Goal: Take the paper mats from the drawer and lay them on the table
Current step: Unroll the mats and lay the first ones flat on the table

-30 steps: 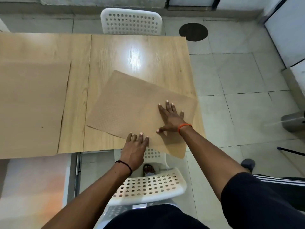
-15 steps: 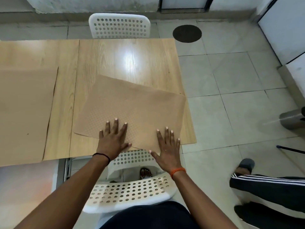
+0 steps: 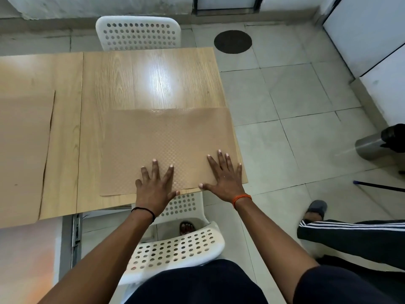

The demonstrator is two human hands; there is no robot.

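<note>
- Far-left mat (image 3: 22, 150): lies flat on the left part of the bench (image 3: 153, 84), near edge hanging a bit past the bench's front edge; already laid, leave it
- Seam in the bench runs front to back betw. the two mats; bare wood either side of it
- Embossed paper mat (image 3: 166, 145): on the right half of the bench, sides roughly parallel to the bench edges, near edge just inside the front edge, right side at or slightly over the right edge
- Left hand (image 3: 155, 187): flat, fingers spread and straight, pressing on the mat's near edge around the middle; grips nothing
- Right hand (image 3: 225, 178): also flat, fingers straight, pressing on the mat's near-right corner, holding nothing
- Step in hand, as I read it: squaring and smoothing the mat. To do it well: keep both palms flat w/ light even pressure, nudge it a touch left so the right side clears the bench edge, sweep outward to flatten, lift hands straight up so the paper doesn't drag
- White perforated chairs (image 3: 175, 249) at the front and back edges; other person's leg on the floor at right
</note>
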